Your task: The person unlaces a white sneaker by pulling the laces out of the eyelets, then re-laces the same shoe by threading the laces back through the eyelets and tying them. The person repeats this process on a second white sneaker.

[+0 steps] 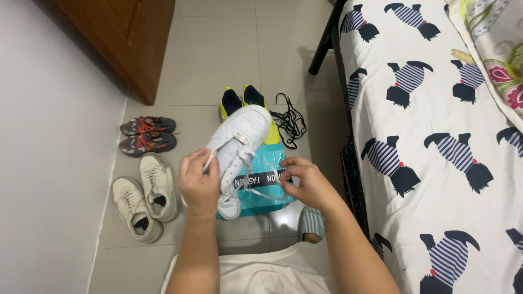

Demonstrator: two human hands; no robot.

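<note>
A white sneaker [242,136] is held up over the floor, toe pointing away from me. My left hand [199,182] grips its side near the tongue and pinches one end of its white lace [256,185]. My right hand [306,182] pulls the other end of the lace out to the right, so the lace is stretched between my hands. A teal bag [269,188] lies on the floor under the shoe.
Against the wall on the left stand a pair of worn white sneakers [146,197] and a grey pair with orange laces [147,134]. Yellow-and-black shoes [242,99] and loose black laces [289,121] lie further off. A bed with a patterned white sheet [436,136] fills the right side. A wooden cabinet [131,38] stands at top left.
</note>
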